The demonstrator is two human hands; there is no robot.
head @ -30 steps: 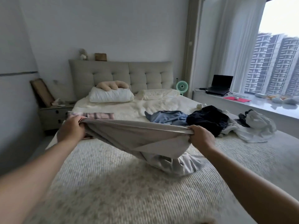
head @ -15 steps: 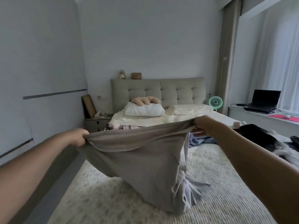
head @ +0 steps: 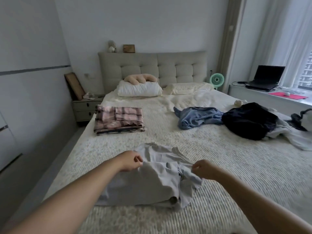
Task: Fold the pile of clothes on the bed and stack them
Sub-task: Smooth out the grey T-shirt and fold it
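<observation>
A folded pink checked stack sits on the left of the bed. Close by, the left hand pinches the grey cloth at its edge. The right hand pinches the other side, fingers curled. The cloth lies rumpled, and its far part is hard to make out. On the right, the unfolded pile is cut off by the picture's edge.
</observation>
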